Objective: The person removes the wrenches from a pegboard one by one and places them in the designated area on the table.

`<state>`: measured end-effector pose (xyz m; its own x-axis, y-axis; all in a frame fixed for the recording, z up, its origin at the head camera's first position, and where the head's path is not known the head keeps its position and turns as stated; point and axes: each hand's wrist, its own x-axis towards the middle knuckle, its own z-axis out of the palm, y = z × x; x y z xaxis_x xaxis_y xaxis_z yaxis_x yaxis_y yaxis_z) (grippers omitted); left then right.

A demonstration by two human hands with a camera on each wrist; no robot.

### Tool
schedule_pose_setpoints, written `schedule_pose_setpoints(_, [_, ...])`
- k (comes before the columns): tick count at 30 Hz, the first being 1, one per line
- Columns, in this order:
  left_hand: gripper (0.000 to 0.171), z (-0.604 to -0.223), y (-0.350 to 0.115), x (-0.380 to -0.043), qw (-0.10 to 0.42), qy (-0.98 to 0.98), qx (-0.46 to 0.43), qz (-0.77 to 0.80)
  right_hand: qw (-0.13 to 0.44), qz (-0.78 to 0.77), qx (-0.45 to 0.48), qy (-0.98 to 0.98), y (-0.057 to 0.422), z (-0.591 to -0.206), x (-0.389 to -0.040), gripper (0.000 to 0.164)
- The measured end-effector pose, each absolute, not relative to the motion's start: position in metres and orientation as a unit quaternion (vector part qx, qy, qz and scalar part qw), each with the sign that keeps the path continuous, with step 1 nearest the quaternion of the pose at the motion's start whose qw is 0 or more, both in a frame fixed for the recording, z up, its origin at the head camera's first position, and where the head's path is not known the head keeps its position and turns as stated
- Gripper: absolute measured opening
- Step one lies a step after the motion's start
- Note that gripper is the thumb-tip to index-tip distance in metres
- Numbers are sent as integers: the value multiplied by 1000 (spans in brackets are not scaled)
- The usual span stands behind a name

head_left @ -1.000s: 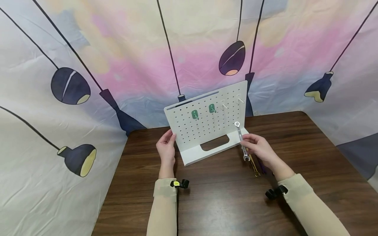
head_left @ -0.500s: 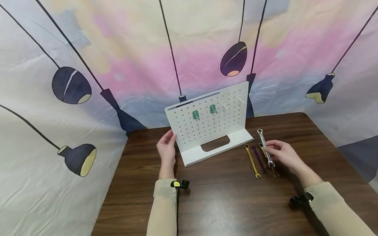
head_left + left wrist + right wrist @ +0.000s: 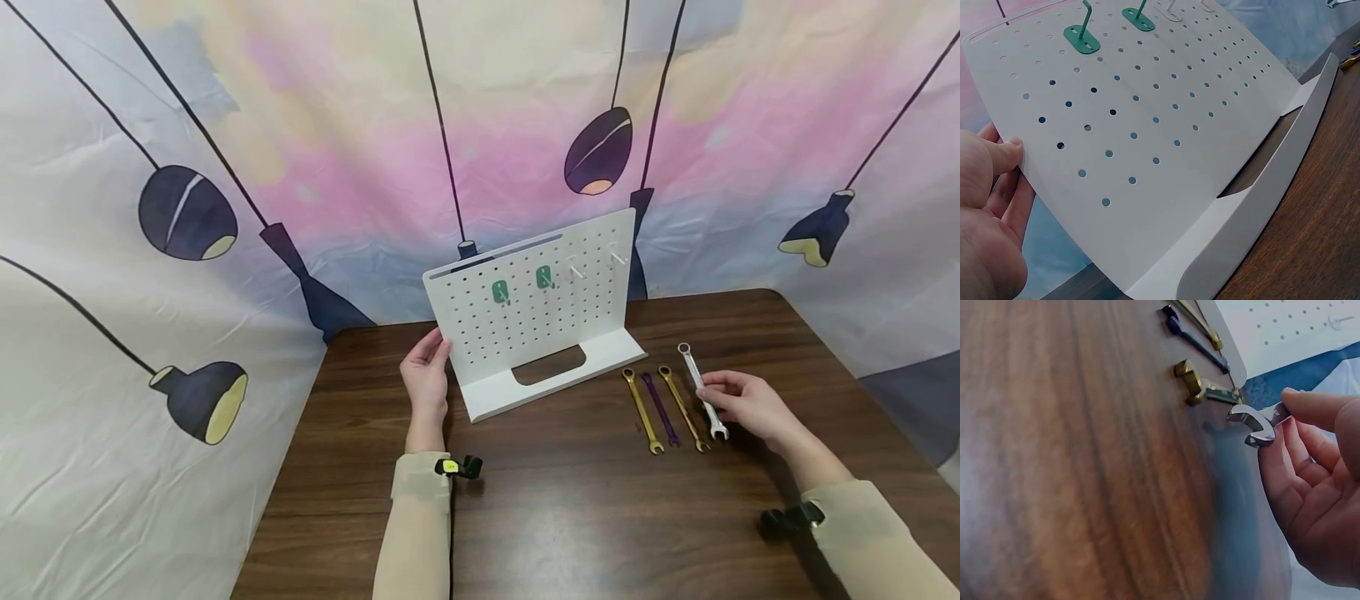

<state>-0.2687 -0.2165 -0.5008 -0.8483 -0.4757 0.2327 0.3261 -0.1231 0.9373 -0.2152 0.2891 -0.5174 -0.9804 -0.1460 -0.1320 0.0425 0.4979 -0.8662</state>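
Note:
A white pegboard stand (image 3: 540, 308) stands upright on the table, two green hooks (image 3: 544, 277) and two white hooks (image 3: 617, 257) on its face. My left hand (image 3: 425, 375) pinches the board's left edge, thumb on the front and fingers behind, as the left wrist view shows. At the right, my right hand (image 3: 750, 406) holds a silver combination wrench (image 3: 699, 385) between thumb and fingers. In the right wrist view the wrench's open end (image 3: 1257, 425) points away from the palm. Beside it lie a gold wrench (image 3: 684, 408), a purple wrench (image 3: 661, 409) and another gold wrench (image 3: 642, 412).
The dark wooden table (image 3: 570, 517) reaches back to a patterned cloth backdrop (image 3: 510, 150) close behind the pegboard. An oblong cutout opens in the stand's base. Each wrist wears a small black camera on a strap.
The right hand has carried the silver wrench from in front of the pegboard's right end to the right, past the other wrenches, and lower. The left hand has stayed on the board's edge.

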Motion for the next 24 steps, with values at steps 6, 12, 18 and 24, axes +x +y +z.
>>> schedule_pose_setpoints(6, [26, -498, -216, -267, 269, -605, 70, -746, 97, -488, -29, 867, 293, -524, -211, 52])
schedule_pose_setpoints(12, [27, -500, -217, -268, 271, -599, 62, -751, 91, -479, -24, 873, 295, -528, -209, 52])
schedule_pose_setpoints(18, [26, -503, -218, -269, 271, -601, 55, -749, 77, -458, -20, 885, 296, -530, -206, 50])
schedule_pose_setpoints(24, [26, -502, -217, -269, 272, -603, 48, -748, 51, -411, -21, 910, 294, -532, -206, 49])
